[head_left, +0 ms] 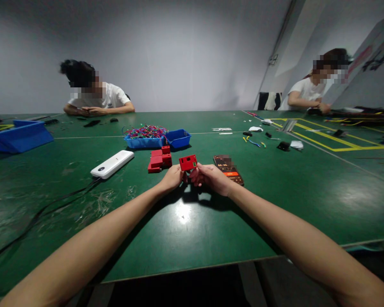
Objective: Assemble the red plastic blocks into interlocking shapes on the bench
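Both of my hands meet over the middle of the green table. My left hand and my right hand pinch a small red plastic block between their fingertips and hold it just above the table. The block shows a dark slot and small green marks on its face. A pile of similar red blocks lies just left of it. A phone with a timer on its screen lies right behind my right hand.
A white power bank with a black cable lies to the left. Two small blue trays, one heaped with coloured wires, stand behind the blocks. A large blue bin sits far left. Two people sit at the far side.
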Motion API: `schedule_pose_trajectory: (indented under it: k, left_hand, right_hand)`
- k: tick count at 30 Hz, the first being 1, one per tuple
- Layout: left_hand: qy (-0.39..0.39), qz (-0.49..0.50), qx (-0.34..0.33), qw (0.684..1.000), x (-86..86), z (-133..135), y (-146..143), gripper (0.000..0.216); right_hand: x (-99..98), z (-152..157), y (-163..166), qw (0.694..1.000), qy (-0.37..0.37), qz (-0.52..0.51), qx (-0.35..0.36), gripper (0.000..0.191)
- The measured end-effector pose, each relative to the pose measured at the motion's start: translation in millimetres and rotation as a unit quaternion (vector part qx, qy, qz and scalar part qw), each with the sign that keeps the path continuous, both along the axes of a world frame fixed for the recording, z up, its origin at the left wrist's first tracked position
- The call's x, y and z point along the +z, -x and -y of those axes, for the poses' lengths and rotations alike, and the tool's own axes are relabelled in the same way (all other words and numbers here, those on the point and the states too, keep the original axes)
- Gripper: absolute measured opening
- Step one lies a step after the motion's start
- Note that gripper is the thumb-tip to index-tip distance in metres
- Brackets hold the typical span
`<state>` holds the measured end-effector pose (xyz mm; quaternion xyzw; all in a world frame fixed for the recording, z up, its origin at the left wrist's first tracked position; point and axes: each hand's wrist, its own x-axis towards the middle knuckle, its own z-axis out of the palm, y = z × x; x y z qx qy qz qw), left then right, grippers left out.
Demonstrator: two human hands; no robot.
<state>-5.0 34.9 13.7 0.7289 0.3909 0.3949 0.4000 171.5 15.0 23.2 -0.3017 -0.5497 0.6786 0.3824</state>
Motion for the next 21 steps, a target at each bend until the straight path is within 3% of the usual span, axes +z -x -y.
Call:
schedule_pose_trajectory:
  k: [5, 9, 14, 21]
  left_hand:
    - [-0.01, -0.014, -0.014, 1.0, 1.9, 1, 1, 0.038]
    - [0.008, 0.022, -0.014, 1.0, -2.9, 1, 0, 0.037]
    - [0.029, 0.1, 0.057, 0.993, -8.6, 1, -2, 0.043]
    - [-0.004, 0.099, 0.159, 0.982, -10.5, -1, 1, 0.05]
  right_hand:
    - [-3.5, 0, 1, 1.0, -0.014, 0.01, 0.009, 0.051]
    - [-2.9, -2, 0, 1.0, 0.018, 0.007, 0.012, 0.061]
    - [-3.7, -5, 2, 0.998, 0.061, 0.032, 0.002, 0.066]
    - [-1.0, -2, 7, 0.995, 0.076, 0.049, -0.041, 0.055]
